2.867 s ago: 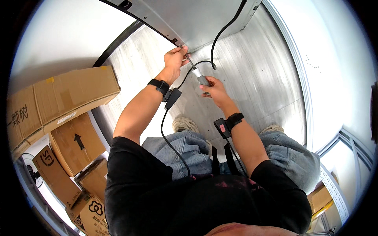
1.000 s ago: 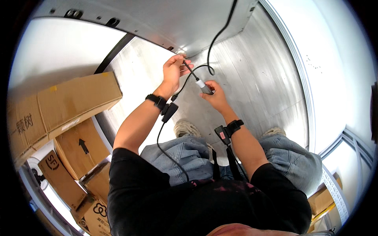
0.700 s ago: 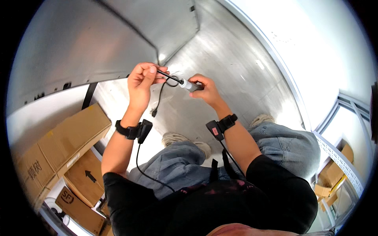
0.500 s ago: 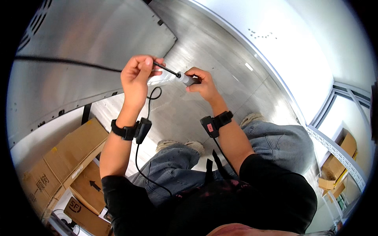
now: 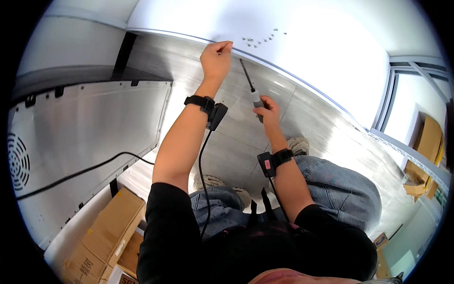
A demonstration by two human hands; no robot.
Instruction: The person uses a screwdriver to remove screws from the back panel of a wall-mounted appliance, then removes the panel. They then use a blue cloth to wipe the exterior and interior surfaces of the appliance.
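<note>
My right hand [image 5: 269, 113] is wrapped round the grey handle of a screwdriver [image 5: 257, 100]. Its long dark shaft points away from me, the tip close to the edge of a white tabletop [image 5: 326, 61]. My left hand [image 5: 216, 61] is at that same edge, thumb and fingers pinched together; whatever they may hold is too small or hidden to make out. Just right of these fingers, several small screws [image 5: 256, 41] lie scattered on the white surface.
On the left stands a large metal cabinet [image 5: 94, 123] with a round vent and a black cable [image 5: 90, 166] across it. Cardboard boxes [image 5: 101, 232] sit at lower left, another carton [image 5: 428, 142] at far right. Black strapped devices with cables are on both my wrists.
My left hand has left the screwdriver's shaft end and moved to the white tabletop's edge. The right hand still grips the screwdriver, now pointing away from me. The view has shifted.
</note>
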